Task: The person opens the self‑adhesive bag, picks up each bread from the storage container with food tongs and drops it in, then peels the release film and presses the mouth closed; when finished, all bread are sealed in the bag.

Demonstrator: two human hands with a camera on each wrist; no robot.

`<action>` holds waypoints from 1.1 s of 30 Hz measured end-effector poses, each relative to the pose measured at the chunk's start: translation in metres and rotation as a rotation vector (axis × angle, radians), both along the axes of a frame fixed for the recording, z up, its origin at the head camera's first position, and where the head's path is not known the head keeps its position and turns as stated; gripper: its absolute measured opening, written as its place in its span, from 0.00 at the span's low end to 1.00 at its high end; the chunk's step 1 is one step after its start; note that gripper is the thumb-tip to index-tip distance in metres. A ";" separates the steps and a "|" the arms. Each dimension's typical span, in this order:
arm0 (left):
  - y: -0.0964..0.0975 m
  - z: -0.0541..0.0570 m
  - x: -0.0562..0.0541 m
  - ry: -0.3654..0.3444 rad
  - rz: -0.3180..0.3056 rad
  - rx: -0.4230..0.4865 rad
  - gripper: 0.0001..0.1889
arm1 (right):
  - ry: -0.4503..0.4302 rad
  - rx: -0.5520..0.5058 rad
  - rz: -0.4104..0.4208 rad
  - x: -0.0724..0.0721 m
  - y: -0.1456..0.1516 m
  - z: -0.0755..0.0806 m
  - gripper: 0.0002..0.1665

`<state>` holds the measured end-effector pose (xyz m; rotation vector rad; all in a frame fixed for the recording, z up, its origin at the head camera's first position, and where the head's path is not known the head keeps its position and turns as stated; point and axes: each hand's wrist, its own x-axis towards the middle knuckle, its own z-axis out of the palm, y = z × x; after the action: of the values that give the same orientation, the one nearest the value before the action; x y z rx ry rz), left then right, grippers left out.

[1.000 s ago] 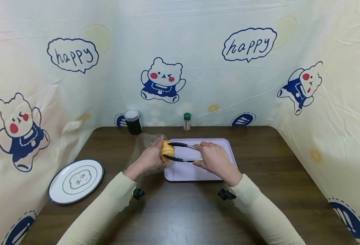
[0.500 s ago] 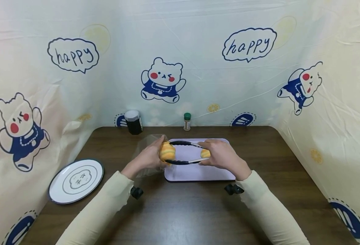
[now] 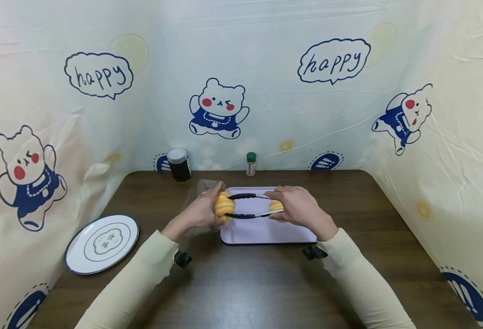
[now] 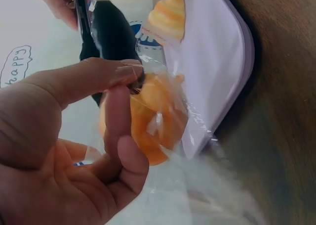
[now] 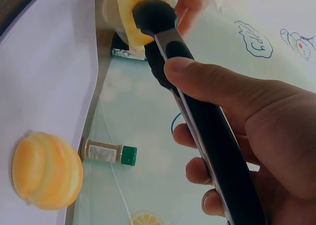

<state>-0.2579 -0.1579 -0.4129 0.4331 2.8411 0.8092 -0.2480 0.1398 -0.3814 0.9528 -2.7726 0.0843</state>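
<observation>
My left hand (image 3: 198, 211) pinches a clear plastic bag (image 4: 207, 190) by its edge. A golden striped bread roll (image 3: 224, 206) sits at the mouth of the bag, partly behind the film in the left wrist view. Black-tipped metal tongs (image 3: 247, 196) are gripped in my right hand (image 3: 301, 208), thumb along the upper arm. The tips of the tongs reach the bread roll from the right, one above and one below it in the head view. Another bread roll (image 5: 47, 170) lies on the pale purple tray (image 3: 258, 234), partly hidden by my right hand in the head view.
A white plate (image 3: 102, 244) with a dark rim lies at the left of the brown table (image 3: 245, 292). At the back stand a black jar (image 3: 180, 167) with a grey lid and a small green-capped bottle (image 3: 251, 164). A printed curtain (image 3: 274, 114) surrounds the table.
My right hand has drawn back a little to the right with the tongs, bringing the bread roll on the tray into sight. The tongs' arms spread, then narrowed slightly. My left hand has barely moved.
</observation>
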 end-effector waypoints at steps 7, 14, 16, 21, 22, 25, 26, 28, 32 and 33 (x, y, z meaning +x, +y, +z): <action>0.002 -0.002 0.002 0.015 0.021 -0.095 0.64 | 0.031 0.001 -0.069 0.004 -0.006 -0.003 0.36; 0.006 -0.004 0.001 -0.010 0.067 -0.069 0.64 | 0.091 0.021 -0.051 0.011 -0.014 -0.002 0.35; 0.007 -0.004 0.001 -0.007 0.070 -0.063 0.64 | 0.113 0.032 -0.043 0.012 -0.015 0.000 0.35; 0.007 -0.006 0.000 -0.005 0.068 -0.049 0.63 | 0.110 0.069 -0.027 0.013 -0.017 0.002 0.35; 0.007 -0.007 0.000 -0.003 0.065 -0.045 0.63 | 0.108 0.078 -0.023 0.013 -0.017 0.002 0.35; 0.007 -0.008 0.000 0.004 0.050 -0.045 0.63 | 0.117 0.095 -0.005 0.013 -0.018 0.003 0.35; 0.007 -0.008 0.001 0.006 0.046 -0.044 0.63 | 0.129 0.102 -0.001 0.013 -0.018 0.004 0.35; 0.007 -0.008 0.001 0.011 0.041 -0.040 0.63 | 0.149 0.108 0.003 0.012 -0.018 0.004 0.35; 0.007 -0.008 0.003 0.013 0.032 -0.030 0.64 | 0.155 0.102 -0.028 0.011 -0.018 0.004 0.36; 0.008 -0.007 0.003 0.013 0.029 -0.030 0.64 | 0.149 0.096 -0.042 0.011 -0.018 0.004 0.35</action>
<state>-0.2551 -0.1502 -0.4203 0.3954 2.8736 0.7704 -0.2367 0.1221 -0.3774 0.8836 -2.6782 -0.1218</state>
